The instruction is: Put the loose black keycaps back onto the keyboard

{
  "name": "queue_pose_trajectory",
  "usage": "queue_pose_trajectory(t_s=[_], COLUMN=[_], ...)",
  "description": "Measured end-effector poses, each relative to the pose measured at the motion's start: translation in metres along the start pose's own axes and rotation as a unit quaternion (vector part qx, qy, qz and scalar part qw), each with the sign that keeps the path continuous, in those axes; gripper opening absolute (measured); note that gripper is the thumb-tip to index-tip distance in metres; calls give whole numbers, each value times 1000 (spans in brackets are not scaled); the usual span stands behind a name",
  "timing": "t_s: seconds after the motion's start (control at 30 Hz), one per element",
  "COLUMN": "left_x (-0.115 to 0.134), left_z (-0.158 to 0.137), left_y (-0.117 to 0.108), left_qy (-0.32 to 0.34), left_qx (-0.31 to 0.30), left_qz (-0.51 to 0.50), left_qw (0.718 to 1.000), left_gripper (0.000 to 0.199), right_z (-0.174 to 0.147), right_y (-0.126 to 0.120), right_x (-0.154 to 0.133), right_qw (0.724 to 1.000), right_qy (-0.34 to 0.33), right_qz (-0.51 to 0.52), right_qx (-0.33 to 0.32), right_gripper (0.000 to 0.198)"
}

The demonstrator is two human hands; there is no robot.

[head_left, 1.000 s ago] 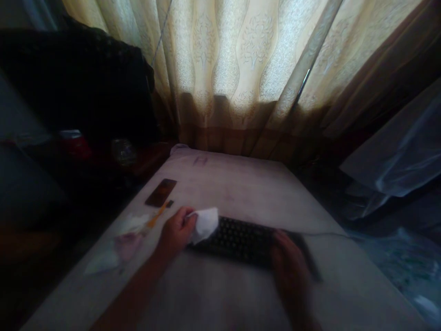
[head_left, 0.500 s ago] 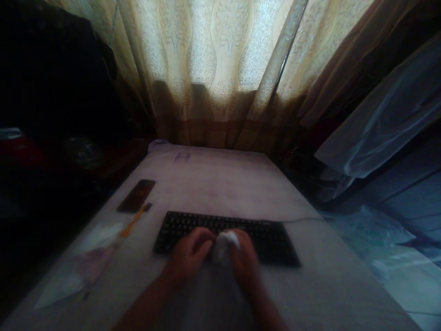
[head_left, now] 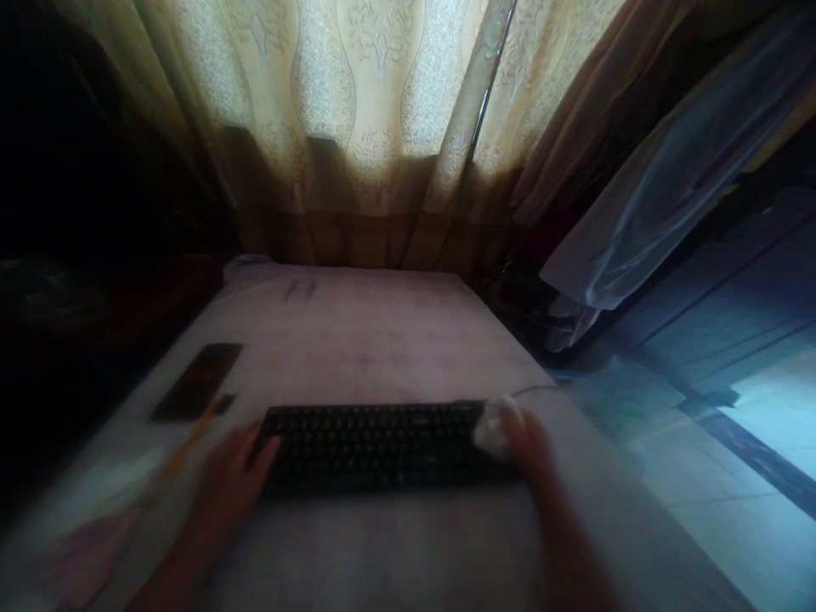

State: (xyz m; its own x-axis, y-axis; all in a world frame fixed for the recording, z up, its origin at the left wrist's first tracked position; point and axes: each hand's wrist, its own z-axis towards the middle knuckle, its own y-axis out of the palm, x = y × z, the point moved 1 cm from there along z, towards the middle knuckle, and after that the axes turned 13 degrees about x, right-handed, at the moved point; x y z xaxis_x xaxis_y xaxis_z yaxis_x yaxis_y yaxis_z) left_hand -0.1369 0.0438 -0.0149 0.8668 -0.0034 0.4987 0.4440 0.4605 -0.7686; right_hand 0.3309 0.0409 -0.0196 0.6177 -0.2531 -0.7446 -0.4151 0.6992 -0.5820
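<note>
A black keyboard (head_left: 376, 450) lies across the cloth-covered table, its keys facing up. My left hand (head_left: 239, 467) is at its left end, with the thumb over the edge by the keys and the fingers along the side, gripping it. At the right end, my right hand (head_left: 526, 438) is closed on a crumpled white cloth (head_left: 492, 429), which rests against the keyboard's upper right corner. Motion blurs both hands, and the right fingertips are partly hidden by the cloth.
A dark phone (head_left: 199, 382) lies on the left of the table, with an orange-handled brush (head_left: 188, 438) beside it. Blurred pale and pink wrappings (head_left: 95, 544) are nearer the front left. A patterned curtain (head_left: 376, 127) hangs behind; draped fabric (head_left: 625, 229) hangs at right.
My hands have moved apart from the middle, the left to the keyboard's left end, the right with the cloth to its right end. The keyboard now sits straighter, and the view has shifted right.
</note>
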Motion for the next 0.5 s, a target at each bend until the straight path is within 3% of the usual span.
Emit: queue_pose_trajectory(t_s=[0.2, 0.37, 0.5], left_x=[10, 14, 17], left_z=[-1, 1, 11], left_y=[-2, -12, -21], left_qy=[-36, -165, -164], left_qx=[1, 20, 49], left_qz=[-48, -81, -106], left_qw=[998, 983, 980], left_gripper=[55, 56, 50], right_z=[-5, 0, 12], right_y=[5, 3, 6], right_x=[-8, -21, -30], right_qw=[1000, 999, 993], right_qy=[9, 17, 37], right_qz=[15, 35, 63], right_qx=[-10, 37, 93], right_gripper=[38, 38, 43])
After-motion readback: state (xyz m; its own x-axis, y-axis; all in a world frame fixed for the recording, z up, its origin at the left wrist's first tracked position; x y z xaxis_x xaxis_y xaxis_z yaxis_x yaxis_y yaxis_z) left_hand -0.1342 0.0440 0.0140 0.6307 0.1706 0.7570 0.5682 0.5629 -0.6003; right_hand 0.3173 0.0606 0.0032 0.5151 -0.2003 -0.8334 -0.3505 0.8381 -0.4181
